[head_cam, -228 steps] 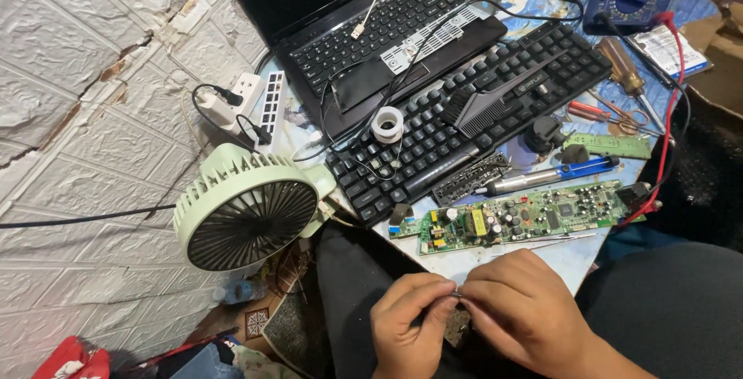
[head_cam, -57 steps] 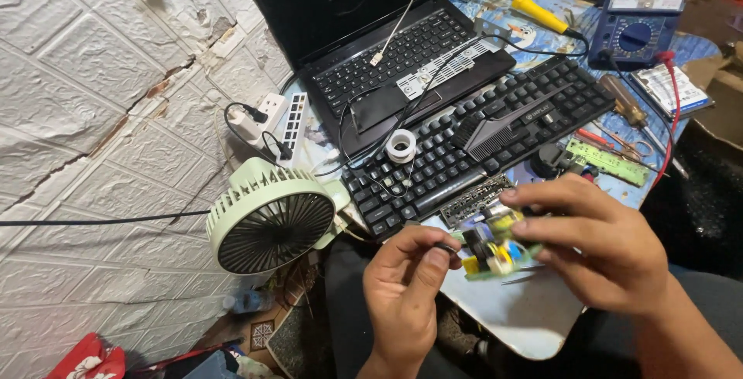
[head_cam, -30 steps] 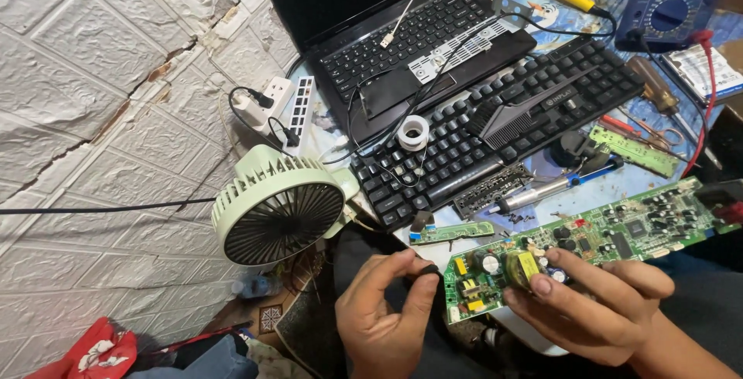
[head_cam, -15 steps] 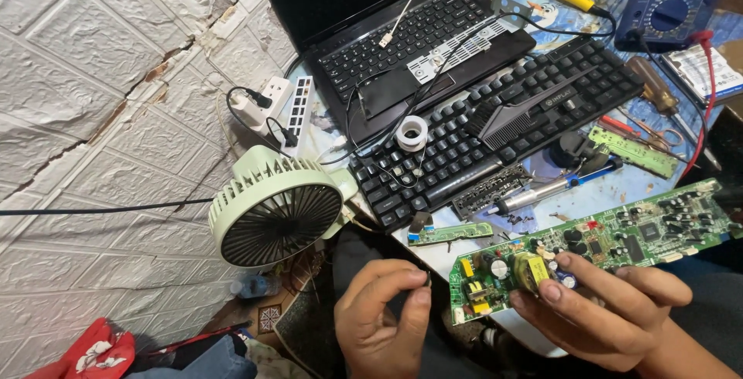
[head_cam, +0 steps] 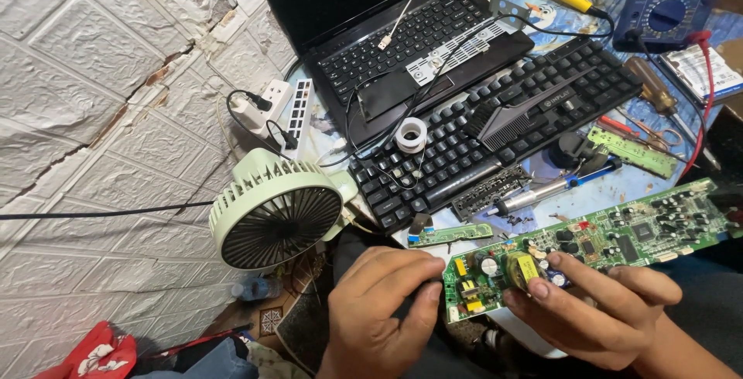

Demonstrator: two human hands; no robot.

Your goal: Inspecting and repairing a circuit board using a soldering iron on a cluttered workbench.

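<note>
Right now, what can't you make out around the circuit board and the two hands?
- Head view: whatever the left hand pinches at the end of the green circuit board is hidden by its curled fingers.
- The board's underside faces away; the right hand covers its near edge.
- Its small parts are too small to tell apart.
- The multimeter is cut off by the top edge.

Both hands are bare: there are no gloves, no rings and no watch on them. The left hand (head_cam: 383, 313) shows its back and knuckles, and its wrist is uncovered to the lower edge of the picture. The right hand (head_cam: 592, 313) has short, plain nails without polish, and its forearm is also without a sleeve as far as it can be seen. The legs below wear dark clothing.
</note>
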